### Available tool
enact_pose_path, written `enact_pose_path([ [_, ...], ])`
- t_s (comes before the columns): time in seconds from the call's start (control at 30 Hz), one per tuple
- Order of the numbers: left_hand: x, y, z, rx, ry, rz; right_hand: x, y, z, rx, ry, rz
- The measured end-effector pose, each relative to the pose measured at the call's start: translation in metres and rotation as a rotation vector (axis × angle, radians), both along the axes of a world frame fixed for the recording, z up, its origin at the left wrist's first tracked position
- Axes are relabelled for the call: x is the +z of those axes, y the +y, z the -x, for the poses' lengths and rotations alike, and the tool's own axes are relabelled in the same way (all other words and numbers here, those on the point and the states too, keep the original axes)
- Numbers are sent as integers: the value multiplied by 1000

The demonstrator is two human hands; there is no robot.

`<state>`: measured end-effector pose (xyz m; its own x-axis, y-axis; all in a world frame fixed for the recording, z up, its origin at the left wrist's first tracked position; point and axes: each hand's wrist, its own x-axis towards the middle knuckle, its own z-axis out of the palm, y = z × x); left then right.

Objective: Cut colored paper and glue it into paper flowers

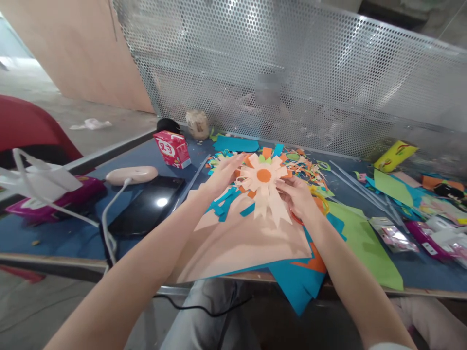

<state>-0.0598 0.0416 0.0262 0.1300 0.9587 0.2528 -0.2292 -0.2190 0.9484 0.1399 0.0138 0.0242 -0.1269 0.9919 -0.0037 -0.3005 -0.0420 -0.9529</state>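
A paper flower rosette [264, 176] with cream petals, an orange centre and two cream ribbon tails is held up over the table. My right hand [296, 195] grips it at the lower right edge, its fingers partly behind the petals. At the flower's left edge is my left hand [226, 171], fingers stretched out and apart; whether they touch the petals I cannot tell. Beneath lies a large cream paper sheet [241, 248] with blue paper strips [226, 203] on it. An orange and yellow ring-shaped object [321, 200] is partly hidden behind my right hand.
Paper scraps [310, 167] lie behind the flower. A phone [146, 206], a cabled white device [132, 175] and a red drink carton [172, 148] stand left. Green paper [365, 248] and a small plastic packet [393, 235] are right. A perforated metal screen [226, 63] borders the back.
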Motion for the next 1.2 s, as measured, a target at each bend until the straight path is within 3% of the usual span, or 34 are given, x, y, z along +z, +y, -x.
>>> enact_pose_path([
  [0.3, -3, -3, -10, 29, 126, -64, 4, -2, 3, -22, -69, -72],
  [0.47, -8, 0, -12, 70, 188, -89, 2, 2, 1, -142, -315, -279],
  [0.6, -4, -4, -10, 259, 241, -211, 4, 0, -4, -348, -577, -606],
  [0.77, 5, -16, -2, 494, 458, -694, 13, -14, -14, -728, -885, -1282],
  [0.87, 5, -18, 4, 550, 471, -868, 14, -20, -15, -796, -955, -1547],
  [1.07, 1, -14, 8, 635, 486, -956, 14, -24, -13, -809, -1054, -1452],
  [1.2, 4, -16, 6, 647, 472, -912, 14, -25, -14, -814, -1148, -1417],
])
